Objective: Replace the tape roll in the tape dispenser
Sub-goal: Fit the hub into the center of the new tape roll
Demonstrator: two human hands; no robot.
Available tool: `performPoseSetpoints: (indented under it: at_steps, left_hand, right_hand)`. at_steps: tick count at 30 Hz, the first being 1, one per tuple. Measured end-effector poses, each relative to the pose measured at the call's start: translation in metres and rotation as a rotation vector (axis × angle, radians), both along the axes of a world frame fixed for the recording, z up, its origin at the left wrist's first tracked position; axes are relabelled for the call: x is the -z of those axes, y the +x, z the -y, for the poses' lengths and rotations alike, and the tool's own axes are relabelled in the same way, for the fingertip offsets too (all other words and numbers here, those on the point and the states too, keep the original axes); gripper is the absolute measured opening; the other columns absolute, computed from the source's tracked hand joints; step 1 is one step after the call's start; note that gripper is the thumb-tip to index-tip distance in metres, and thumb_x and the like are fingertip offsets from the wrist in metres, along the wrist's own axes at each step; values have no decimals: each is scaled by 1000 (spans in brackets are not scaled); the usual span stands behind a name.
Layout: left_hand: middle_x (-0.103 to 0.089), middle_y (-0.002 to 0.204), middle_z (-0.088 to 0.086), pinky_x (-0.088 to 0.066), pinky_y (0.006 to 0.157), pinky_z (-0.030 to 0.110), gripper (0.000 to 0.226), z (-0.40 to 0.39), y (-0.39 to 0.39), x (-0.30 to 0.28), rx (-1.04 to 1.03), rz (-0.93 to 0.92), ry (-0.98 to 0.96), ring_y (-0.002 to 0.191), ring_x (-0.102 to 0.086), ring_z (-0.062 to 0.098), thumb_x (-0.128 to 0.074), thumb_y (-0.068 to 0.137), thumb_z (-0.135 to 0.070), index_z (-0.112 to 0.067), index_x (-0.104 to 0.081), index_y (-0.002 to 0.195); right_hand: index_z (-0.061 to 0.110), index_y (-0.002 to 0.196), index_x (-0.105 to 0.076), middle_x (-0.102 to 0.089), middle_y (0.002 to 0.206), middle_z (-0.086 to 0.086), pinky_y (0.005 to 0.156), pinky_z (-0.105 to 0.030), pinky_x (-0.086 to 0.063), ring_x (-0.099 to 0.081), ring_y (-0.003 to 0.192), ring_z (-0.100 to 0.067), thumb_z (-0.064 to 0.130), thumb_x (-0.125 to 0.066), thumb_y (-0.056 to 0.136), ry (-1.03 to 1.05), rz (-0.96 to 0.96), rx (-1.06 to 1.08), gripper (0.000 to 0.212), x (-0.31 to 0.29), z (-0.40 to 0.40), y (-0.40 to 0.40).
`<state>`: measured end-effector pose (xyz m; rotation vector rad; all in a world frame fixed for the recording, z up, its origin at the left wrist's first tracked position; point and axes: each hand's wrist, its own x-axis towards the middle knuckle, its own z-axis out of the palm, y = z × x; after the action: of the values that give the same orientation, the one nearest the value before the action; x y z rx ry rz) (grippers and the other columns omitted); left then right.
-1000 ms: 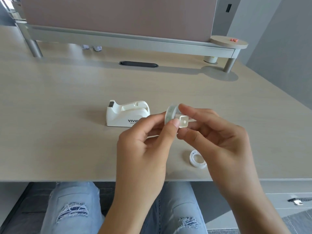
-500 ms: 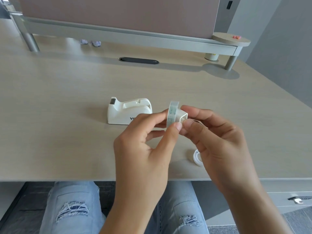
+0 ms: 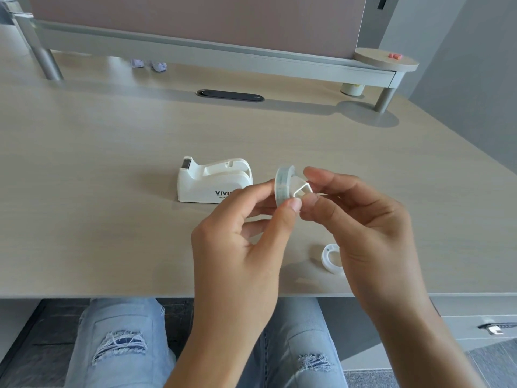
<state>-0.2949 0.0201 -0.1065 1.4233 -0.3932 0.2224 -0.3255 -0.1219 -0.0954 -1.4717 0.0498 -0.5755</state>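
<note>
Clear tape roll (image 3: 283, 184), right of the dispenser (image 3: 212, 181), pinched by left hand (image 3: 240, 242); right hand (image 3: 363, 219) grips its spindle (image 3: 302, 190), apparently seating it. Next: drop both into the dispenser.

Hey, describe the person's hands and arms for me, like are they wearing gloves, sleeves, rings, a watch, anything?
Both hands are bare: no gloves on the left hand or the right hand. No rings, watch or bracelet show. The forearms are uncovered as far as the picture reaches, with no sleeve in view. The nails are short and unpainted.
</note>
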Motion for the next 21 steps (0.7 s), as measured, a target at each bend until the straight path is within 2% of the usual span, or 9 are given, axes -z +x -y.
performPoseSetpoints:
  at_steps: [3,6,10,13,17,21]
  left_hand:
    - [-83,94,-12,-60,81,21,13,1,0,0,24,-7,-25,88,-80,10,-74,93,-13,-21,-80,102]
    - [-84,93,-12,-61,82,22,12,0,-1,-2,55,-8,-44,89,-80,6,-72,94,-12,-19,-80,101]
    - [-84,92,-10,-60,80,18,13,-1,-1,-2,76,-10,-57,88,-80,8,-70,94,-11,-16,-80,102]
    - [-84,91,-6,-60,80,19,13,-3,-1,0,71,-20,-43,88,-81,11,-70,95,-14,-13,-80,104]
    - [-85,92,-6,-60,81,19,16,-4,1,1,74,-38,-36,88,-81,12,-69,95,-15,-14,-80,107]
    - [-85,93,-4,-62,80,21,19,-5,1,3,62,-25,-17,86,-81,10,-69,96,-14,-14,-80,111]
  right_hand:
    - [4,98,-81,-85,88,-3,75,-16,-58,-77,75,-7,4,-77,80,-35,46,4,19,-1,0,-2]
    - [-2,102,-79,-83,98,-11,78,-20,-58,-76,80,-10,-1,-75,84,-105,80,7,19,-1,3,-1]
    - [5,102,-80,-79,96,-7,77,-29,-59,-72,81,-15,8,-72,88,-196,98,-2,17,-2,6,-1]
    - [7,102,-80,-77,98,-12,77,-34,-59,-72,81,-18,11,-70,90,-257,95,-6,16,-3,6,-2]
    - [10,102,-80,-76,96,-15,78,-25,-58,-73,81,-16,12,-70,90,-293,87,-39,16,-4,4,-3]
    - [16,100,-80,-75,96,-14,78,-22,-58,-75,82,-17,12,-69,91,-372,75,-36,14,-7,3,-4]
